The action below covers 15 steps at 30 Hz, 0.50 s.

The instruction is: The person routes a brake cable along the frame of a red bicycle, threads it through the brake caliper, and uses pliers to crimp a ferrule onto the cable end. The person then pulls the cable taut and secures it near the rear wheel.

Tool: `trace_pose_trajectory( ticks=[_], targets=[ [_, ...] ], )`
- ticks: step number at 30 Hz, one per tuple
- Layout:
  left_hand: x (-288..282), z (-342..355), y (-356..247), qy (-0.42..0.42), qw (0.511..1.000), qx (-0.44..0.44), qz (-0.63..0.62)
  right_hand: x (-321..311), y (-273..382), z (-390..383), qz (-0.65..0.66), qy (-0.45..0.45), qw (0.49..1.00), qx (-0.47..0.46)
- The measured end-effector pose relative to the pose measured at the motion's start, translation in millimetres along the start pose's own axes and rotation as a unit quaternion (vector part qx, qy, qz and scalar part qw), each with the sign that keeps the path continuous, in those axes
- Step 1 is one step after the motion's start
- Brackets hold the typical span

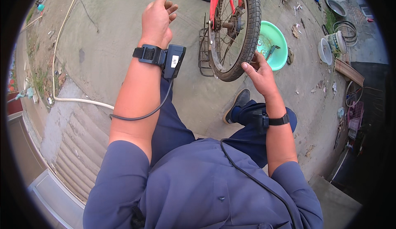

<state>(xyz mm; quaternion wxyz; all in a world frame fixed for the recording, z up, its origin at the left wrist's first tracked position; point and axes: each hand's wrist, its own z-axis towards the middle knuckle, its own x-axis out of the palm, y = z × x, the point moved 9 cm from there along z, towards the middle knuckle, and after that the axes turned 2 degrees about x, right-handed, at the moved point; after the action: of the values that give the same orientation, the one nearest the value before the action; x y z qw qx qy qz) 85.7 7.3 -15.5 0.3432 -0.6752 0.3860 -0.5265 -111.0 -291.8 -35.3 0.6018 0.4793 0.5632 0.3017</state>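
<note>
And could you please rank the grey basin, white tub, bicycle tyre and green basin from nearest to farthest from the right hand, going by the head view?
1. Bicycle tyre: at the right hand's fingertips.
2. Green basin: just beyond the hand.
3. White tub: farther off, rightward.
4. Grey basin: farthest, upper right.

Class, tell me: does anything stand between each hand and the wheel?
For the left hand, yes: the red frame, left of the wheel, partly blocks the way. For the right hand, nothing visible does; it is at the tyre.
</note>
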Motion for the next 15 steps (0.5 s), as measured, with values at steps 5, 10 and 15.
trace_pose_trajectory(
  ticks=[5, 10, 15],
  targets=[
    [-9, 4, 5, -0.026, 0.999, -0.024, 0.019, -61, -2, -27, -0.037, -0.008, 0.999, 0.011],
    [-17, 11, 8, -0.035, 0.997, -0.022, 0.061, -104, -29, -42, 0.111, -0.101, 0.986, 0.066],
    [-22, 15, 16, -0.038, 0.994, -0.028, 0.103, -104, -35, -41, 0.150, -0.088, 0.983, 0.066]
  ],
)
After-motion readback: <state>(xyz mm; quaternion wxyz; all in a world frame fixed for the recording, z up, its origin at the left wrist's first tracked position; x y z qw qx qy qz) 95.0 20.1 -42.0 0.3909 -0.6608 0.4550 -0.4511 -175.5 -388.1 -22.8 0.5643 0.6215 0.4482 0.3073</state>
